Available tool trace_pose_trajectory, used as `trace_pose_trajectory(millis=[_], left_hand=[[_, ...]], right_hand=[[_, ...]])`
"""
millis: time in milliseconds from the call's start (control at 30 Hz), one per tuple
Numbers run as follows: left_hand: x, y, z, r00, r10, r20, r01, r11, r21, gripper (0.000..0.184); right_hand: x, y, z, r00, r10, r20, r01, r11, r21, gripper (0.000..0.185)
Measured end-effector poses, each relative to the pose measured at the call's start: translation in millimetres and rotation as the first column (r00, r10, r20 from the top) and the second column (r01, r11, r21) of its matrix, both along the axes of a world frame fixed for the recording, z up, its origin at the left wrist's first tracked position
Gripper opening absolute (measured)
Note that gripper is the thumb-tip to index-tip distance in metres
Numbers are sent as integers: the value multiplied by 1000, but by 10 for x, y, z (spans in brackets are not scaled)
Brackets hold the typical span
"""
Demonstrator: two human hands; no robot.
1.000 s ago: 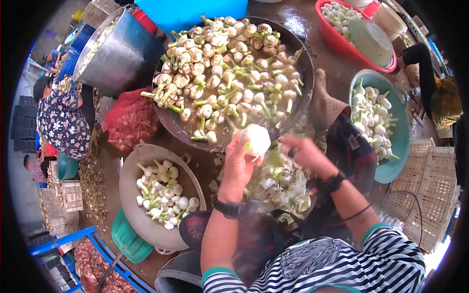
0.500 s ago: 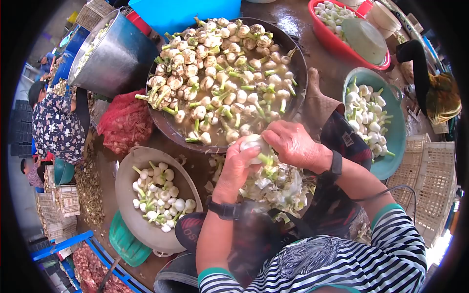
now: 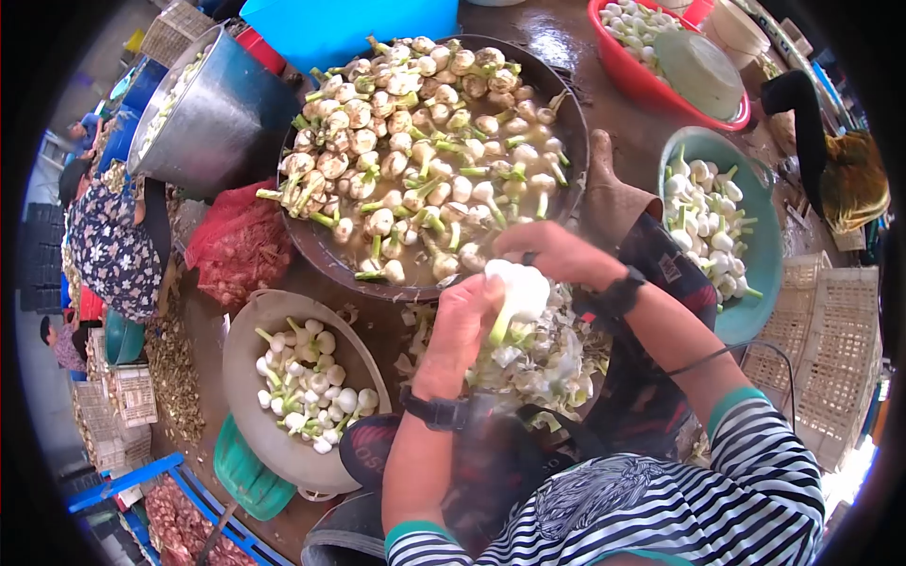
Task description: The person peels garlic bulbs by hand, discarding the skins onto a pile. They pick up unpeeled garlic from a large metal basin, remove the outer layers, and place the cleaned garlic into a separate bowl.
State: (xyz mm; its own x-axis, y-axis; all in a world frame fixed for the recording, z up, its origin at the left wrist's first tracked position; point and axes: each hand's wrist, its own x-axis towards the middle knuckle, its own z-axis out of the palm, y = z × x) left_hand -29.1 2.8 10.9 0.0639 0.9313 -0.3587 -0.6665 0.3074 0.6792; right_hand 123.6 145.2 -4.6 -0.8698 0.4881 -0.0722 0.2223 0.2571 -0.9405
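A white bulb with a pale green stem (image 3: 519,294) is gripped in my left hand (image 3: 460,325), just below the near rim of the large round pan. My right hand (image 3: 559,253) is beside and behind the bulb with its fingers curled; a small dark item shows at them, too small to make out. In the large pan (image 3: 582,151), many soil-marked bulbs (image 3: 359,113) lie in murky water. Peeled skins and leaves (image 3: 547,368) are heaped beneath my hands. Clean white bulbs (image 3: 321,382) lie in the grey basin (image 3: 247,406) at the left.
A teal basin (image 3: 769,245) and a red basin (image 3: 604,42) hold bulbs at the right. Left are a metal pot (image 3: 203,113), a red net sack (image 3: 241,245) and a person in a flowered top (image 3: 113,245). Woven crates (image 3: 830,358) stand at the far right.
The bulb in my left hand has turned, its stem now pointing down. My right hand came onto the bulb, then drew back and up off its top.
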Motion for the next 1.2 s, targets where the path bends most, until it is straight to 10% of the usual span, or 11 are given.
trace_pose_trajectory(millis=[167, 267, 367, 400, 633, 767, 933, 1000, 1067, 1133, 1200], left_hand=[[44, 68, -147, 886, 265, -381, -314, 947, -71, 27], [109, 103, -123, 803, 325, -499, -386, 922, -20, 25], [83, 91, -97, 803, 422, -422, -497, 864, -81, 23], [40, 76, -126, 809, 470, -352, -530, 843, -93, 22], [84, 61, -77, 652, 451, -609, -448, 878, 171, 14], [119, 51, -13, 779, 376, -502, -328, 926, 185, 8], [-72, -25, -23, 982, 67, -175, -81, 994, -78, 7], [-85, -73, -23, 753, -310, -581, 254, 951, -179, 23], [30, -117, -107, 173, -443, -880, 559, 780, -283, 35], [212, -160, -195, -154, -487, -860, 512, 705, -491, 50], [230, -149, -235, -191, -456, -869, 455, 744, -490, 53]], right_hand=[[214, -353, 465, 992, 0, -128, -12, 996, -89, 74], [114, -581, 196, 976, -117, -184, 168, 941, 295, 50], [11, -602, 222, 803, -588, -99, 387, 639, -665, 29], [12, -535, 233, 765, -605, -222, 209, 558, -803, 30], [-33, -752, 419, 716, -512, -475, 131, 767, -628, 50], [-86, -629, 253, 797, -587, -144, 419, 708, -569, 47], [32, -395, 134, 712, -645, -277, -214, 176, -961, 43], [162, -258, 114, 644, -740, -196, -273, 17, -962, 42], [267, -205, 128, 669, -706, -234, -290, 43, -956, 42], [354, -216, 193, 717, -644, -267, -233, 140, -962, 39], [563, -222, 402, 878, -447, -170, 335, 830, -446, 44]])
